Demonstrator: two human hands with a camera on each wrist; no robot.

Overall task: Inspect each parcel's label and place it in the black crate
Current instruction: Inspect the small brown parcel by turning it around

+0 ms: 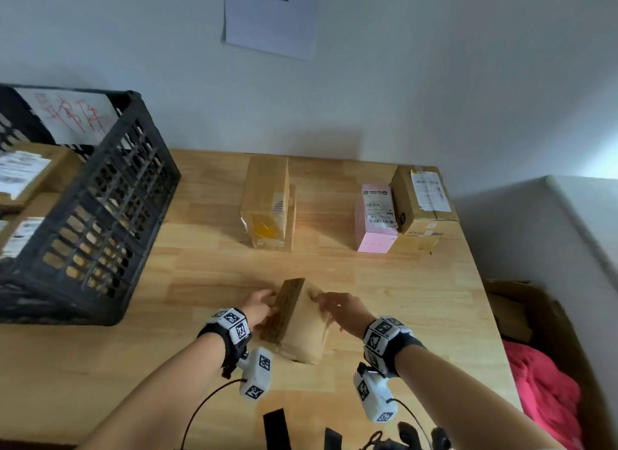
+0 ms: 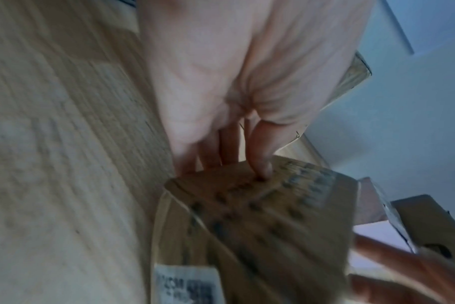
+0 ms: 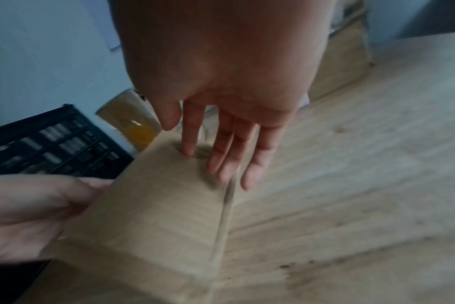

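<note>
While the small cardboard parcel [image 1: 296,319] stands tilted on one edge near the front edge of the table [image 1: 418,299], the left hand [image 1: 257,307] holds its printed face, thumb on top and fingers [image 2: 210,152] curled behind, and the right hand [image 1: 344,310] rests nearly straight, spread fingers [image 3: 221,152] against the plain opposite face without closing round it. The judged risk is a slip: the right-hand contact is only a flat press on smooth board, so the parcel may pivot on its lower edge and drop flat before its label is read; motion blur in both wrist views suggests it is being turned quickly. The parcel is a plain brown corrugated box with sharp folded edges and a small white sticker [image 2: 187,284] on one side. The black crate [image 1: 100,215], a rigid plastic lattice already containing labelled parcels, sits at the left edge. A tall brown box [image 1: 267,202], a pink box [image 1: 376,218] and another brown box [image 1: 423,205] wait along the back edge of the wood-grain table.
</note>
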